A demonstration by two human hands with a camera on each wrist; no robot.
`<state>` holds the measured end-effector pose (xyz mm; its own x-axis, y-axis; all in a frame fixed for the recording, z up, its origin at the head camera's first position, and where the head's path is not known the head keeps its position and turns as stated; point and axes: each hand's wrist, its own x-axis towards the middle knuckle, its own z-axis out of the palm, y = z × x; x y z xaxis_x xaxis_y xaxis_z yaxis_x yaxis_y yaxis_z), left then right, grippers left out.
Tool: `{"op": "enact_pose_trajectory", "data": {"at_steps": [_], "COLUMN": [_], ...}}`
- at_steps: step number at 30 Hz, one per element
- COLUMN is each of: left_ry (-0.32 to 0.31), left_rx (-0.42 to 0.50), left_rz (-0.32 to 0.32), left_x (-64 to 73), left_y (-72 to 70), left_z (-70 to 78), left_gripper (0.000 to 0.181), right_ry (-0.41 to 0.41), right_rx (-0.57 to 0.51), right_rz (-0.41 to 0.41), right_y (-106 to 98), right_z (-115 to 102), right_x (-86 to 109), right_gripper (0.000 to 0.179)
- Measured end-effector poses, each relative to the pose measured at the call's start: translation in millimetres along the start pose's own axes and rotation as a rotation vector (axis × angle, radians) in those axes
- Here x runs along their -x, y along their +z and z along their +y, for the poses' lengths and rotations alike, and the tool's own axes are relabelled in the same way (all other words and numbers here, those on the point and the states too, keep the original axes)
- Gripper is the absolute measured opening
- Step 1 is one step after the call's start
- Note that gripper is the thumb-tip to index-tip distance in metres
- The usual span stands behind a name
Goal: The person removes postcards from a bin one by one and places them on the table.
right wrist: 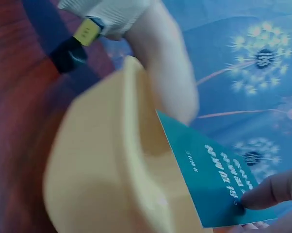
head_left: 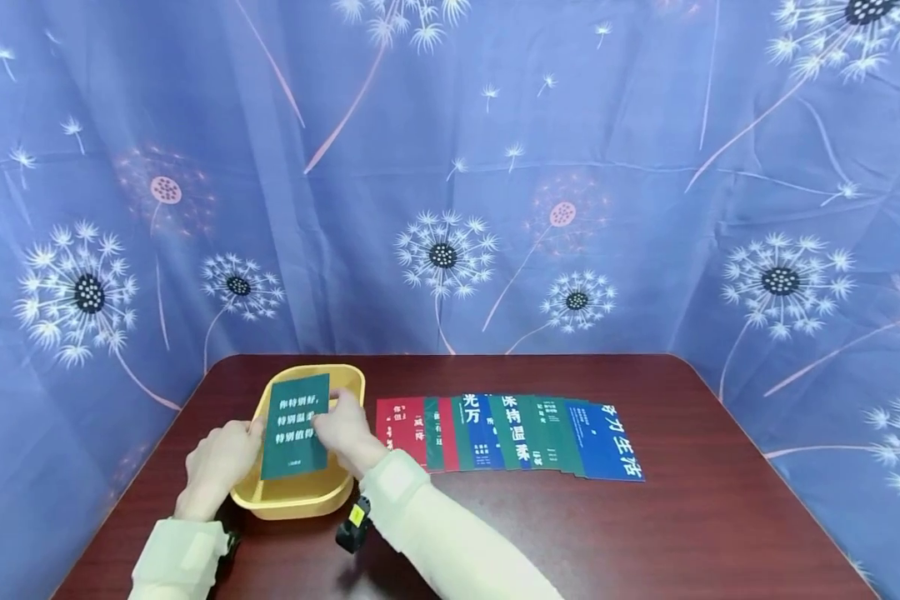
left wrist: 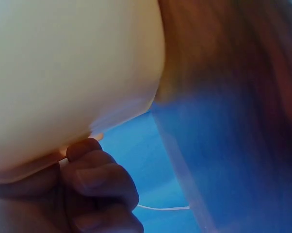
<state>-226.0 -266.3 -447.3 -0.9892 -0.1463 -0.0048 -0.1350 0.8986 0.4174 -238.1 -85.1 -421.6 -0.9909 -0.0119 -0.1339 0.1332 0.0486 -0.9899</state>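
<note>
A yellow plastic basin [head_left: 300,501] stands on the left part of the table. Over its opening is a green card [head_left: 296,429] with white printed characters, tilted up toward the head camera. My right hand [head_left: 347,427] pinches this card by its right edge; in the right wrist view the thumb [right wrist: 267,194] lies on its printed face. At the basin's left side, my left hand [head_left: 221,465] grips the rim, its curled fingers [left wrist: 105,187] showing against the outer wall in the left wrist view. The card hides part of the basin's inside.
Right of the basin, a row of overlapping red, green and blue cards [head_left: 607,442] lies on the dark brown table [head_left: 645,542]. A blue curtain [head_left: 450,167] with dandelion prints hangs behind and beside the table.
</note>
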Motion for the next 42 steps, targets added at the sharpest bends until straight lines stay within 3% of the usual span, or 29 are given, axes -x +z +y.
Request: {"op": "enact_pose_trajectory", "data": {"at_steps": [8,15,21,28,36,42], "left_ry": [0.006,0.023,0.032,0.030,0.013,0.019], "left_rx": [-0.006,-0.002,-0.006,-0.007,0.000,0.003], "left_rz": [-0.018,-0.022,-0.031,-0.029,-0.047,-0.051], "left_x": [-2.4,-3.1,-3.9,-5.2,-2.8,-3.5], "left_y": [-4.4,1.2,2.1,-1.2,-1.7,-1.1], "left_z": [-3.4,0.9,5.0,4.3,-2.9,-3.5], "left_gripper": [0.059,0.060,0.057,0.059,0.061,0.064], "right_ry": [-0.060,-0.052,-0.121,-0.227,-0.242,-0.247], "right_rx": [-0.025,-0.017,0.067,0.263,0.468,0.555], "right_rz": [-0.041,-0.074,-0.028,0.099,0.167,0.246], "right_y": [-64,-129,-192,-247,-301,-347], "right_z": [-39,-50,-44,-37,-10,10], "right_x": [-4.6,-2.4,-1.5,6.7,16.6,19.6], "right_gripper": [0.045,0.050,0.051,0.059,0.064,0.069]}}
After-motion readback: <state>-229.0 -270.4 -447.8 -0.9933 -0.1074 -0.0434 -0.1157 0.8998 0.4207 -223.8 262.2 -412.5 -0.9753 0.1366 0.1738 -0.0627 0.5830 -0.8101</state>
